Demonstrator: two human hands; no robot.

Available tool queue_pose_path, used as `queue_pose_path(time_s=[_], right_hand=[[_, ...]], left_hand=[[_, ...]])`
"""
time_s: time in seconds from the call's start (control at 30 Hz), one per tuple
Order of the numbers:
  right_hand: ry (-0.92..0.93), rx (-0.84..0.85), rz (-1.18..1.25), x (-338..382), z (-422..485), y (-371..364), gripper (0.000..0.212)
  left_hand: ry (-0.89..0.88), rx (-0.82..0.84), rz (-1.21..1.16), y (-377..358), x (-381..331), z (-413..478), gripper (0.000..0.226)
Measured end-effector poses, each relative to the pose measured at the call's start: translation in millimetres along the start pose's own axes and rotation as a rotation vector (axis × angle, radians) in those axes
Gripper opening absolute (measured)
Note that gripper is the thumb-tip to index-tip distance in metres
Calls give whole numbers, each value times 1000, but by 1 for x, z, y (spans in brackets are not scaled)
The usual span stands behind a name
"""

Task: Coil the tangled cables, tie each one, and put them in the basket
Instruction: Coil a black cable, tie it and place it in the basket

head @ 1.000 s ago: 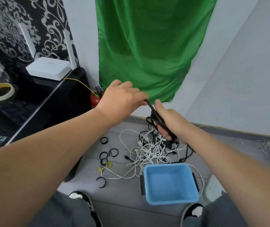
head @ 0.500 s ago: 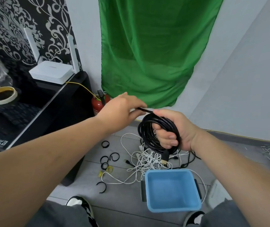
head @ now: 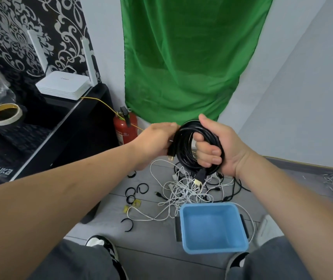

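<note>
Floor: grey planks (head: 153, 257) are laid up to the white wall.
Cables: a tangle of white and black cables (head: 183, 190) is spread on the floor, just behind the basket.
Basket: a blue basket (head: 215, 249) is set upright on the floor.
Ties: black ring-shaped ties (head: 142, 187) are scattered left of the tangle, with small yellow pieces (head: 136, 203) among them.
Fire extinguisher (head: 124, 128): stood on the floor beside the black cabinet (head: 76, 126).
Cabinet top: a white router (head: 63, 84) and a tape roll (head: 3, 114) are placed there, apart.

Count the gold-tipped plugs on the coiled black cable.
2. One plug pokes out of the left hand; the other plug hangs from the coil gripped by the right hand. None looks hidden.
</note>
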State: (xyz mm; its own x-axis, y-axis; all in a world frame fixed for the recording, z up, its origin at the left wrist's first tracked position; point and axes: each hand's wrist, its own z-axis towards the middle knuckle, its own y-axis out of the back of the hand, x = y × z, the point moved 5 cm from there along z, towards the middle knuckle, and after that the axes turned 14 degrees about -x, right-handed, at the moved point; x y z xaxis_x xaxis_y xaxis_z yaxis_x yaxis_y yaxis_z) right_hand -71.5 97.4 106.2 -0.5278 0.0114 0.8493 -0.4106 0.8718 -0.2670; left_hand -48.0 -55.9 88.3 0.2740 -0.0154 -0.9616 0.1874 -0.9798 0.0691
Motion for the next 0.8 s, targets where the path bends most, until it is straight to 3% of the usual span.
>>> queue_pose_path(time_s=[0.07, 0.2, 0.27, 0.43, 0.57, 0.67, 0.8], right_hand=[[-10, -1, 38, 3, 0, -1, 53], [-115, 166, -108, -19, -2, -15, 53], [-149, 226, -202, -33, -2, -24, 53], [-189, 198, -249, -47, 5, -29, 50], [-176, -1, -262, -53, 15, -26, 47], [13, -236, -391, -51, 22, -17, 46], [93, -289, -486, -62, 22, -22, 42]], left_hand=[[33, 32, -27, -5, -4, -6, 47], [-29, -2, 241, -8, 14, -26, 32], [15, -47, 204, -6, 29, -32, 31], [93, -77, 95, -1, 57, -32, 12], [57, -138, 254, 7, 62, -26, 4], [118, -183, 325, 15, 63, -25, 9], [211, -225, 369, 19, 76, -31, 16]])
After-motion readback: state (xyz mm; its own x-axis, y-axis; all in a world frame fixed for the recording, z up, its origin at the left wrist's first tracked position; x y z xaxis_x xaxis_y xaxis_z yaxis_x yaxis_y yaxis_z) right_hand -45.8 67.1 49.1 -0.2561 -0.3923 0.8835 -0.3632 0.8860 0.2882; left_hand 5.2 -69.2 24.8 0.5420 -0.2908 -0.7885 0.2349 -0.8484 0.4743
